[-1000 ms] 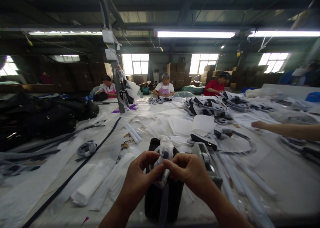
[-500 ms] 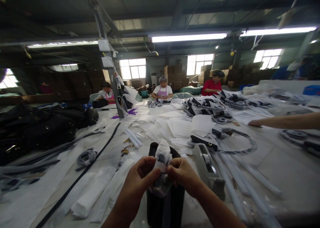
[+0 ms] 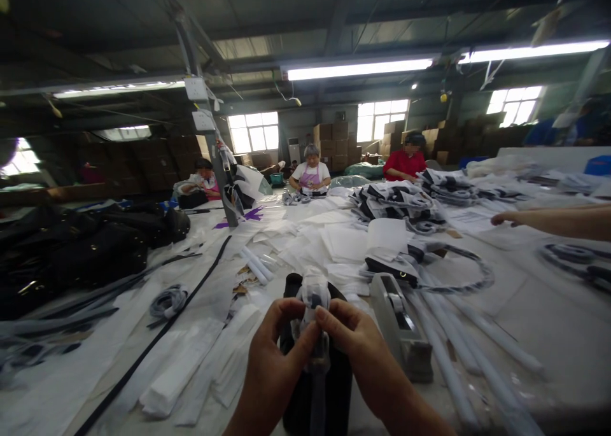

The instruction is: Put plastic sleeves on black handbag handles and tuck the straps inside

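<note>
A black bag (image 3: 334,385) stands upright at the near edge of the table, straight in front of me. Its handle is bundled in thin white wrapping (image 3: 312,296). My left hand (image 3: 277,366) pinches that wrapping from the left, thumb against the fingers. From the right, my right hand (image 3: 356,344) pinches the same bundle. Both hands are closed on it, just above the bag's top. What lies inside the wrapping is mostly hidden.
A grey tape dispenser (image 3: 398,324) stands just right of the bag. White paper sheets (image 3: 344,239), rolled tubes (image 3: 258,264) and a black strap (image 3: 157,340) cover the table. Black bags (image 3: 86,245) are piled at left. A co-worker's arm (image 3: 554,221) reaches in from the right. Three people work at the far end.
My hands have slid lower and closer together on the wrapped handle. The co-worker's arm at the right has drawn back and risen a little. My view has tilted up slightly.
</note>
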`<state>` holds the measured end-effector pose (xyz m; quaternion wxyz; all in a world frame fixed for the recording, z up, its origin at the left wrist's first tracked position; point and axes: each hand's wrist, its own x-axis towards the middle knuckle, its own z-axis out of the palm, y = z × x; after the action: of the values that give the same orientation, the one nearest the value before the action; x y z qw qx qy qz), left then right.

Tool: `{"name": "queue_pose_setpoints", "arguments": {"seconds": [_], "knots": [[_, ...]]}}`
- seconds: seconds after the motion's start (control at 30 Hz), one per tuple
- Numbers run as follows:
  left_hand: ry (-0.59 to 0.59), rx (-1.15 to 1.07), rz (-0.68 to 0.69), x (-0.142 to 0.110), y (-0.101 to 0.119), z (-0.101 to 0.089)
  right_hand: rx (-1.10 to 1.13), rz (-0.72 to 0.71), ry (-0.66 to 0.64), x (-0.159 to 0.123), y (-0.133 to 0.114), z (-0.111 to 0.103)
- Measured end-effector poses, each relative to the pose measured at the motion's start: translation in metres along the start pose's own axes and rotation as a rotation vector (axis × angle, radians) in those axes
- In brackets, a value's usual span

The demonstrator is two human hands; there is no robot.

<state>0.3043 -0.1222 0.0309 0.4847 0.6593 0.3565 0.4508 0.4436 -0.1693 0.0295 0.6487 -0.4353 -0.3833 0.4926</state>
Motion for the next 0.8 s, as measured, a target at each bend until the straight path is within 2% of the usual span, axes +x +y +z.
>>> {"name": "queue_pose_setpoints", "arguments": {"seconds": [0.07, 0.13, 0.23, 0.37, 0.47, 0.6, 0.7, 0.8], "knots": [[-0.024, -0.049, 0.055, 0.000, 0.000, -0.009, 0.115, 0.037, 0.016, 0.006, -0.007, -0.004], [0.043, -0.071, 0.103, 0.004, -0.004, -0.022, 0.168, 0.046, 0.029, 0.017, -0.017, -0.009], [0.188, -0.057, 0.085, 0.018, -0.020, -0.041, 0.111, 0.060, -0.024, 0.043, -0.035, -0.016], [0.184, -0.014, 0.047, 0.039, -0.042, -0.052, 0.025, 0.117, -0.058, 0.082, -0.052, -0.017], [0.137, -0.015, 0.083, 0.044, -0.045, -0.050, 0.041, 0.126, -0.049, 0.101, -0.063, -0.012], [-0.004, -0.042, 0.112, 0.034, -0.040, -0.038, 0.156, 0.086, -0.033, 0.110, -0.074, 0.000], [-0.091, 0.101, 0.137, 0.026, -0.044, -0.028, 0.218, 0.043, 0.023, 0.111, -0.077, 0.009], [-0.107, 0.247, 0.173, 0.024, -0.060, -0.022, 0.200, -0.013, 0.044, 0.113, -0.070, 0.014]]}}
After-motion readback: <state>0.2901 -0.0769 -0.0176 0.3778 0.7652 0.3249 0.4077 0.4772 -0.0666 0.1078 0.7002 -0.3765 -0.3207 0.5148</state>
